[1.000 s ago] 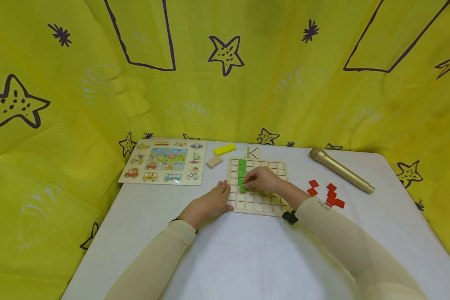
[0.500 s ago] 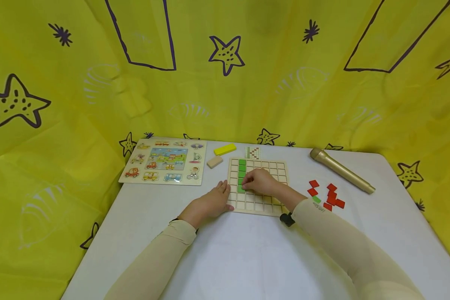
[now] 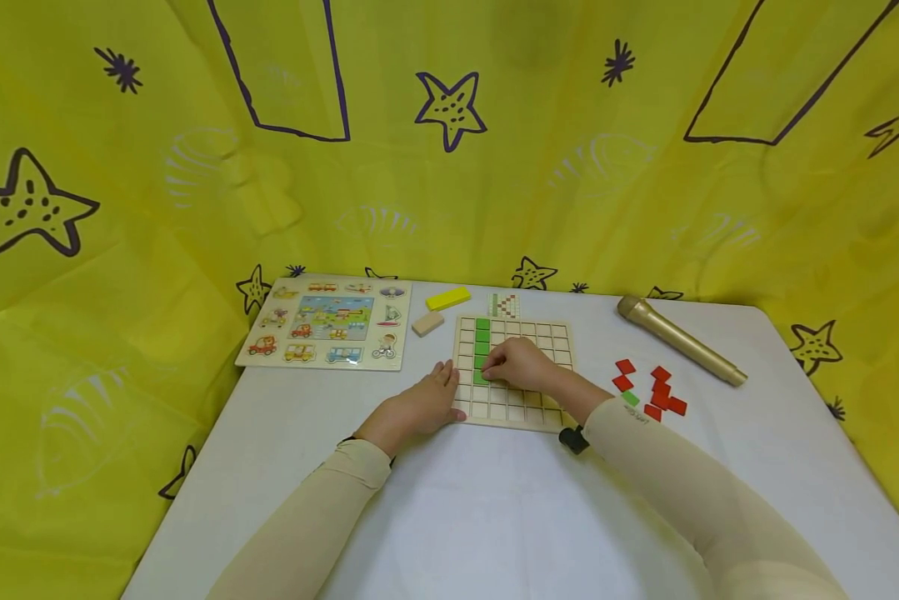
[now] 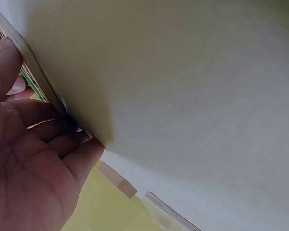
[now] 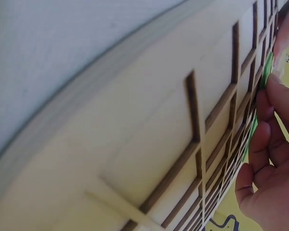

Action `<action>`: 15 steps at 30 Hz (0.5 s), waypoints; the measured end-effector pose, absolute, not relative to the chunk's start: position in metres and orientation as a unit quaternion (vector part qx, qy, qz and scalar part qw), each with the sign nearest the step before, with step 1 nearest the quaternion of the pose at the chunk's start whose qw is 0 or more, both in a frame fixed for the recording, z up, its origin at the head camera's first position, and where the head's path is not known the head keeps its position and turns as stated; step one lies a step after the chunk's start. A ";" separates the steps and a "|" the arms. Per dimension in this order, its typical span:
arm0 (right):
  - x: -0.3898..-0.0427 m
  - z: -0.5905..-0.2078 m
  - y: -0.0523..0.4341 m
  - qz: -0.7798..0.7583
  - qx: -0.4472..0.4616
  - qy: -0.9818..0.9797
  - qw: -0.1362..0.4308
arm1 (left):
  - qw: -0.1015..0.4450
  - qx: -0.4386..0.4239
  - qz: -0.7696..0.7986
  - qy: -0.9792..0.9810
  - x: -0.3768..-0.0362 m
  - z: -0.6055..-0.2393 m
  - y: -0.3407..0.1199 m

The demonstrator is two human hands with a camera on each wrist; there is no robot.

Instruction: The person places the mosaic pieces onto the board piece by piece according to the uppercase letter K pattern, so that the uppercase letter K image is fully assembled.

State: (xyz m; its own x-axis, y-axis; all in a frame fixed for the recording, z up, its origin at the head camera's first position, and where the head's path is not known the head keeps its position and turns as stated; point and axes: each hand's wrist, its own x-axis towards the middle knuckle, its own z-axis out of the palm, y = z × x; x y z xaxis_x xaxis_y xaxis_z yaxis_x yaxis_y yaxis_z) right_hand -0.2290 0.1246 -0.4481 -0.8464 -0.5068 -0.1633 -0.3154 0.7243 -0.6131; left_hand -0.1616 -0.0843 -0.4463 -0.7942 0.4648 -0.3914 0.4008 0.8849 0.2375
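Seating a green tile [image 3: 481,376] into the grid board [image 3: 512,367] mid-bench, right hand [image 3: 520,362] fingers curled on it, left hand [image 3: 427,404] flat, steadying the board's edge; next, probably, pressing it flush below the green column.

Broad bare stretch of white table [image 3: 494,517] lay open in front of the grid board [image 3: 527,412], free for passing between the two sleeves. Left hand [image 3: 419,407] pressed against the board's left edge, blocking that side; right hand [image 3: 520,362] over the green tiles [image 3: 482,337], covering the board's middle. Left approach hemmed by the vehicle puzzle [image 3: 329,323]; behind the board, wooden block [image 3: 427,322], yellow block [image 3: 448,297] and pattern card [image 3: 504,305]. To the right, red tiles [image 3: 657,392] and microphone [image 3: 677,340], open table beyond
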 end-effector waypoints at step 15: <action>-0.217 -0.430 0.173 -0.326 -0.206 0.907 0.171 | 0.231 0.219 0.074 0.945 -0.161 -0.446 -0.082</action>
